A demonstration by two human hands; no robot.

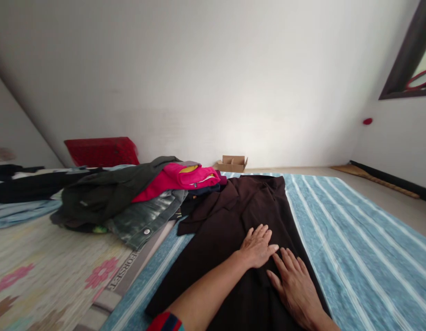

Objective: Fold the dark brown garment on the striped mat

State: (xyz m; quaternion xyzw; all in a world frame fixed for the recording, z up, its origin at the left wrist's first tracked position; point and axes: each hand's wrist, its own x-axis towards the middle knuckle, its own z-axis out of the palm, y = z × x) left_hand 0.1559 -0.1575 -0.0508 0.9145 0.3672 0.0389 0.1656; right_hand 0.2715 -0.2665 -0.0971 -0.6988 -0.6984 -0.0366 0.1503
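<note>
A dark brown shirt lies spread flat on a blue striped cloth, collar toward the far wall, one sleeve folded out to the left. My left hand rests palm down on the middle of the shirt, fingers spread. Just to its right, my right hand presses flat on the same shirt near its right edge. Neither hand grips anything.
A heap of clothes sits to the left: dark green jacket, pink garment, denim jacket. A flowered mat lies at the near left. A small cardboard box and a red cushion stand by the white wall.
</note>
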